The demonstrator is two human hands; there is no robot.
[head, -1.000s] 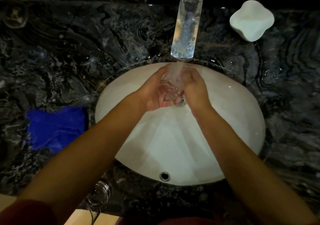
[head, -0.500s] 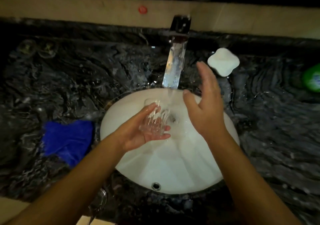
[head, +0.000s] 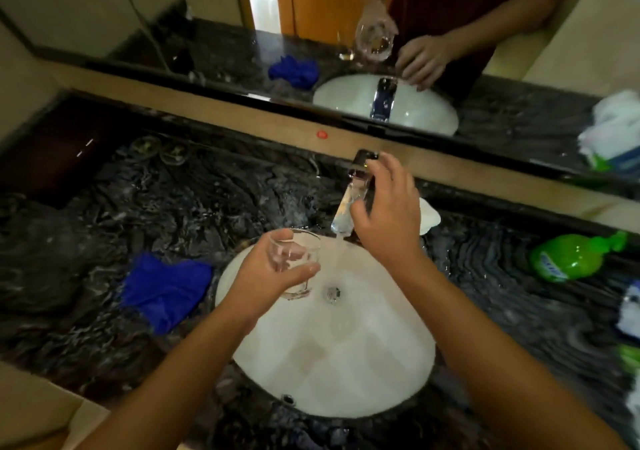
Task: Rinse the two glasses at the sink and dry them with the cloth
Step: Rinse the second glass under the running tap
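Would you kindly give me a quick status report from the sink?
Left hand grips glass beside the stream. Right hand at faucet, water running. Blue cloth untouched on counter. Nothing in the way.

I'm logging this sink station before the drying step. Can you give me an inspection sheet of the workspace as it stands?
Surface: dark marbled counter, wet-looking sheen; white sink set into it.
Job's things: one glass held over the sink, left of the water stream; blue cloth crumpled on the counter left of the sink; second glass not seen.
Clutter: green bottle lying at right; white dish behind the right hand; small round items at back left, unclear.
Grip: left hand curled round the glass; right hand at the tap, fingers on it.
Cables: nothing seen.
Surroundings: mirror behind the counter; water running.
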